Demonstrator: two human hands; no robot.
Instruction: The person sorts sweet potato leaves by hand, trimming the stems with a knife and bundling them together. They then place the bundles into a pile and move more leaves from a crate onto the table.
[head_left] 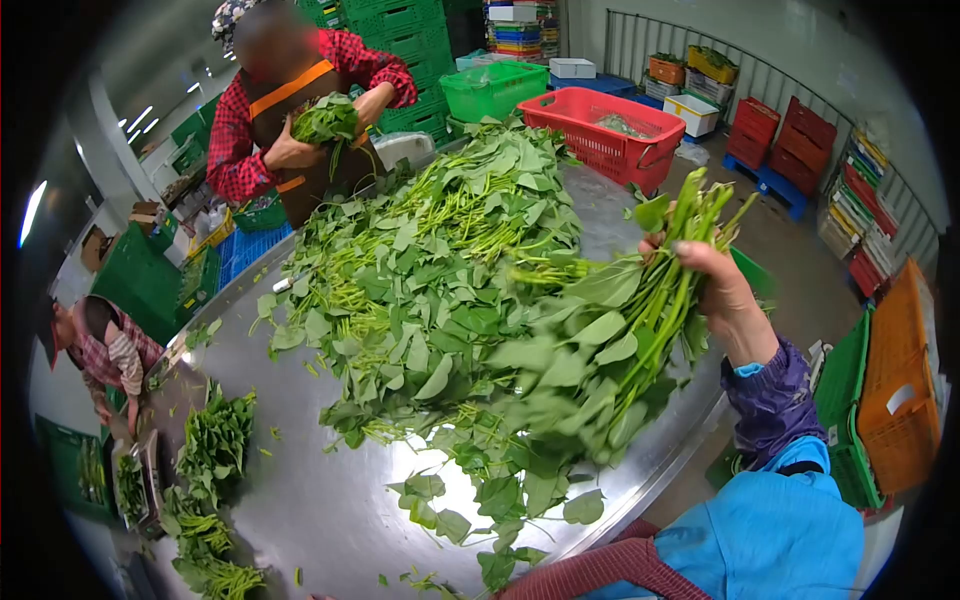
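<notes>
Right hand [715, 290]: we clench it round the stem ends of the bunch, with the wrist raised above the table edge.
Bunch of greens [600, 360]: held tilted, stems up and leaves hanging toward the table. We judge that this grip keeps the stems aligned while the leaves fall free.
Left hand: out of view, so we cannot tell its state.
Loose heap [440, 260]: piled mid-table, touching the hanging leaves and close to our hand.
Table [320, 500]: bare steel strewn with stray leaves.
Laid bundles [215, 440]: grouped at the left edge, well apart from the heap.
Co-worker's hands [290, 155]: clasped round a second bunch [325, 120] across the table.
Red basket [600, 135]: stands behind the heap.
</notes>
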